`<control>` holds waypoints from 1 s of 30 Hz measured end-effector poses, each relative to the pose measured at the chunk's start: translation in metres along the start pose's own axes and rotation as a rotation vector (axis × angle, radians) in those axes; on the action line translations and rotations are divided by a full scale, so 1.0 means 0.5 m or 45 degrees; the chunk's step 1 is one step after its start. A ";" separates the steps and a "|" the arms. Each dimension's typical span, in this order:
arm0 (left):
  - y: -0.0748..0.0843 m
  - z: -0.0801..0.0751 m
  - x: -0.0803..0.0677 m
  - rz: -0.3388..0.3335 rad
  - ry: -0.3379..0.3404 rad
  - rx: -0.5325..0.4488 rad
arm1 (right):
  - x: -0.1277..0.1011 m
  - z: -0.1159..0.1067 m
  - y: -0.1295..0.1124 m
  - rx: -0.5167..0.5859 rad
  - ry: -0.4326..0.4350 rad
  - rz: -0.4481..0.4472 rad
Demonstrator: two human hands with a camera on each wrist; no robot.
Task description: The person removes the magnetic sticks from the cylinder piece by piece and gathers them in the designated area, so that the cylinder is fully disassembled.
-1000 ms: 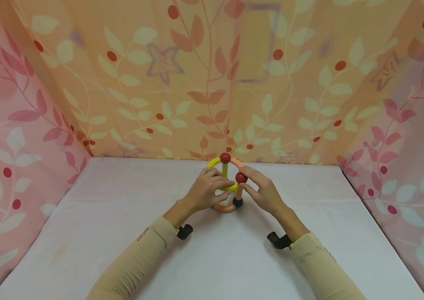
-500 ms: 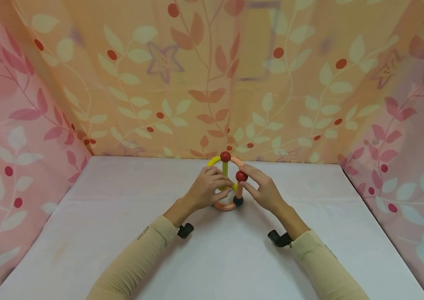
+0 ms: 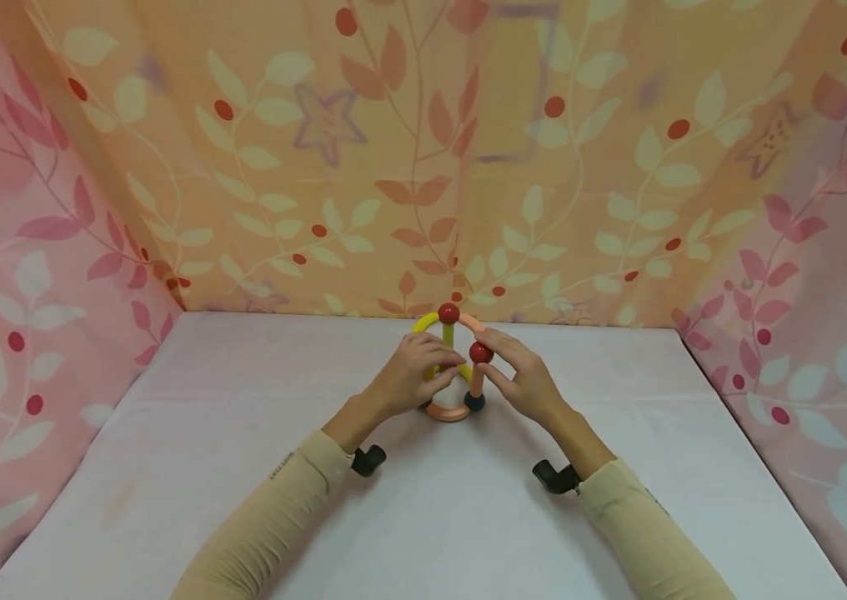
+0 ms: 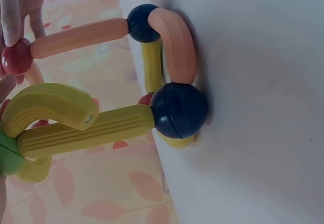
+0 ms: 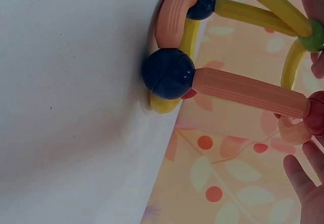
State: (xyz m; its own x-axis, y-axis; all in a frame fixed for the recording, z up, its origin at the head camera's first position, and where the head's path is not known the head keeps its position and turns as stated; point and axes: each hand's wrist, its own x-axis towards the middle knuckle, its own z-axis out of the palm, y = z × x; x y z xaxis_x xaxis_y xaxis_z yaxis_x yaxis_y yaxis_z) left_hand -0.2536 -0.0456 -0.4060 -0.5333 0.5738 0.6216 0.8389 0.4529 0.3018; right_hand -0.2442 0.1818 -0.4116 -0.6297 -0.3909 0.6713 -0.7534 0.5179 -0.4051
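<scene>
A frame of ridged rods and balls stands on the white tabletop (image 3: pixel 303 500), in the middle of the head view. My left hand (image 3: pixel 412 375) pinches the green ball (image 4: pixel 9 155) at the frame's left upper corner. From that ball a curved yellow rod (image 4: pixel 55 102) juts out with its end free, and a straight yellow rod (image 4: pixel 91 135) runs down to a dark blue ball (image 4: pixel 179 111). My right hand (image 3: pixel 524 379) holds a red ball (image 3: pixel 481 352) between thumb and fingers, atop a straight orange rod (image 5: pixel 250 92). Another red ball (image 3: pixel 448 313) tops the back.
A curved orange rod (image 3: pixel 448 412) joins the two dark blue balls at the base. Black wrist mounts (image 3: pixel 368 461) hang below both sleeves. Patterned cloth (image 3: pixel 423 167) hangs behind the table and on both sides.
The curved yellow rod by the left fingers has swung leftward, away from the right-hand red ball. Left fingers have shifted slightly; the right hand stays on the red ball.
</scene>
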 end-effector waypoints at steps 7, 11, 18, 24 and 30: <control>-0.001 -0.005 0.000 -0.059 0.058 -0.081 | 0.001 0.000 -0.003 -0.017 -0.002 -0.002; -0.004 -0.010 -0.002 -0.069 0.101 -0.081 | 0.002 -0.001 -0.007 -0.016 0.003 -0.006; -0.013 -0.026 -0.019 -0.208 0.176 -0.103 | 0.000 -0.004 -0.010 -0.022 -0.005 0.026; -0.023 -0.033 -0.037 -0.280 0.268 -0.086 | -0.003 -0.006 -0.010 -0.026 -0.005 0.050; -0.029 -0.029 -0.048 -0.367 0.300 -0.074 | -0.006 -0.009 -0.017 -0.040 0.001 0.067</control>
State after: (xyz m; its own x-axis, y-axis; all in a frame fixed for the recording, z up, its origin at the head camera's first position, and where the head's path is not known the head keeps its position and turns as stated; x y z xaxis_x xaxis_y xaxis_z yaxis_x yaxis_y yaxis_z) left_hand -0.2514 -0.0761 -0.4149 -0.7144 0.2524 0.6526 0.6664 0.5296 0.5248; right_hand -0.2350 0.1821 -0.4076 -0.6682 -0.3616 0.6502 -0.7128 0.5616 -0.4202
